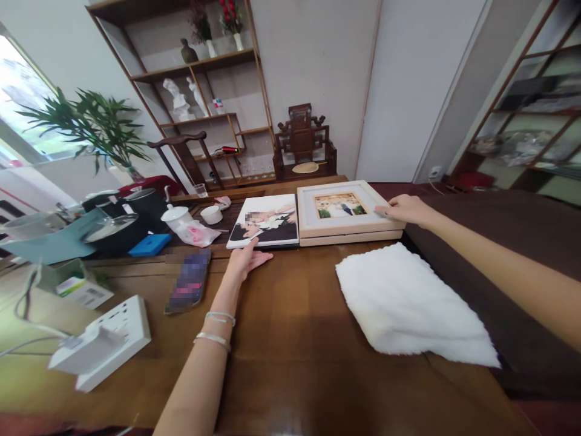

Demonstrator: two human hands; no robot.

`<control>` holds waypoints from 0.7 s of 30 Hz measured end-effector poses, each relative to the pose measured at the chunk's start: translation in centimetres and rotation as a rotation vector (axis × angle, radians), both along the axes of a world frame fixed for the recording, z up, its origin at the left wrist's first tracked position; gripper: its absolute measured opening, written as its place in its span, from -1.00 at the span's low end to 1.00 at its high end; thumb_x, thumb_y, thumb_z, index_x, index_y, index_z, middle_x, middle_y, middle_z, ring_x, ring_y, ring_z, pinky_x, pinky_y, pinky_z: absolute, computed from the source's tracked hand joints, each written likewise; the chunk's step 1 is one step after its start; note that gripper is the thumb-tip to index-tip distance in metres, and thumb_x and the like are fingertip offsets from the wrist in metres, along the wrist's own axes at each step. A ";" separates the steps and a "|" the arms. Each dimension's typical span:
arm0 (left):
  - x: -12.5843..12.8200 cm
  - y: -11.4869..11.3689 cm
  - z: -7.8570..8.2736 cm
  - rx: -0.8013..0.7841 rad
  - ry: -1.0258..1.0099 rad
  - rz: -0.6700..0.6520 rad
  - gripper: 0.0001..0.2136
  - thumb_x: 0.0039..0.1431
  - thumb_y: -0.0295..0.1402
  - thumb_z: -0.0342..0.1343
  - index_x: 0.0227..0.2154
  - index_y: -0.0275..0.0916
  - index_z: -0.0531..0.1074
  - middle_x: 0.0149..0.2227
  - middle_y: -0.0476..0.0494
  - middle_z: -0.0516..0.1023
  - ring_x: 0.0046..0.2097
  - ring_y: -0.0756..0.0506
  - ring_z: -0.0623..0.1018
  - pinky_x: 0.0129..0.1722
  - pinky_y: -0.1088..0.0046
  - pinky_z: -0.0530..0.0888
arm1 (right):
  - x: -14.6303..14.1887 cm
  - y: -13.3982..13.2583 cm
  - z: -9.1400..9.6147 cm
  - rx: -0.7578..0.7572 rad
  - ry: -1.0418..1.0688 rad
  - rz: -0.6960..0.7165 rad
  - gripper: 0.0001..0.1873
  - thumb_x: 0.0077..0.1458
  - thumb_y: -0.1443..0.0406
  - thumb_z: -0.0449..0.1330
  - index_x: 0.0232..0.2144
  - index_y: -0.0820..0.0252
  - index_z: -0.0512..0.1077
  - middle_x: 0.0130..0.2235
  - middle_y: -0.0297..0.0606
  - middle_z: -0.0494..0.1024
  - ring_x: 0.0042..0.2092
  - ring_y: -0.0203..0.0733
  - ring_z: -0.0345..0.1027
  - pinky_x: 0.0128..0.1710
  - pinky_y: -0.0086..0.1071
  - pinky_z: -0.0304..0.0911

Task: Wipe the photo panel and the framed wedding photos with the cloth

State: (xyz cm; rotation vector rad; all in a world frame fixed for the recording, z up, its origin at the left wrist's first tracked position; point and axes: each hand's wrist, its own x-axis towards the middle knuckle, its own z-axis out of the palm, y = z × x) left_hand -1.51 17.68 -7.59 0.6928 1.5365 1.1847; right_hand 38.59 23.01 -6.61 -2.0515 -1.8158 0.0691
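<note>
A photo album [270,227] with a couple's picture on its white cover lies flat at the back of the wooden table. My left hand [247,257] is at its front edge, thumb against the edge, other fingers stretched out over the tabletop. Beside it sits a pale box [306,212] with a small couple's photo framed in its top. My right hand [402,209] grips the box's right edge, with fingertips on the top border; part of the grip is hidden. In front of the box, a fluffy white cloth [408,303] lies spread out.
To the left are a phone [189,281], a white power strip [113,339] with a plug, a blue box [149,244], a white teapot [178,217] and a dark pot [111,233]. A carved wooden chair [305,142] and a shelf stand behind.
</note>
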 end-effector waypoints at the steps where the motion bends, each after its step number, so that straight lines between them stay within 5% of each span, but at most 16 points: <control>1: 0.0 0.0 0.1 -0.004 0.018 -0.011 -0.62 0.12 -0.32 0.16 -0.13 -0.60 0.38 -0.52 -0.39 0.56 -0.50 -0.15 0.62 -0.48 0.51 0.58 | -0.2 0.1 0.0 -0.046 -0.004 -0.036 -0.66 0.08 0.07 0.19 -0.36 0.27 0.48 -0.27 -0.09 0.51 -0.24 -0.07 0.41 -0.25 -0.22 0.32; 7: -0.1 -0.2 0.7 -0.008 0.204 -0.070 -0.71 0.13 -0.26 0.12 -0.32 -0.49 0.46 -0.62 -0.30 0.54 -0.52 -0.12 0.61 -0.49 0.54 0.55 | -0.8 0.3 0.4 -0.141 -0.036 -0.096 -0.64 0.05 0.07 0.12 -0.40 0.27 0.52 -0.29 0.01 0.53 -0.20 0.05 0.41 -0.26 -0.23 0.27; 12: 1.3 -1.1 2.8 0.043 0.533 -0.109 -0.68 0.01 -0.15 0.18 -0.66 -0.31 0.42 -0.79 -0.16 0.41 -0.66 -0.14 0.52 -0.57 0.45 0.47 | -0.7 0.1 0.5 -0.169 -0.036 -0.106 -0.59 0.07 0.05 0.09 -0.30 0.29 0.51 -0.21 0.06 0.51 -0.17 0.08 0.40 -0.24 -0.20 0.27; 17: 6.7 1.3 5.3 0.269 0.882 -0.204 -0.70 -0.09 -0.16 0.22 -0.72 -0.20 0.33 -0.57 -0.20 0.56 -0.18 -0.28 0.58 -0.14 0.32 0.43 | -0.5 0.3 0.4 -0.201 -0.016 -0.103 -0.59 0.16 0.05 0.08 -0.18 0.27 0.44 -0.13 -0.02 0.47 -0.11 0.00 0.38 -0.18 -0.16 0.30; 21: 10.4 5.3 5.6 0.272 0.932 -0.283 -0.62 -0.29 -0.26 0.35 -0.77 -0.18 0.18 -0.40 -0.40 0.57 0.07 -0.45 0.42 -0.04 0.18 0.37 | -0.2 0.5 0.2 -0.231 -0.014 -0.073 -0.67 0.20 0.17 0.11 -0.04 0.22 0.34 -0.03 -0.16 0.41 -0.11 -0.13 0.36 -0.15 -0.13 0.33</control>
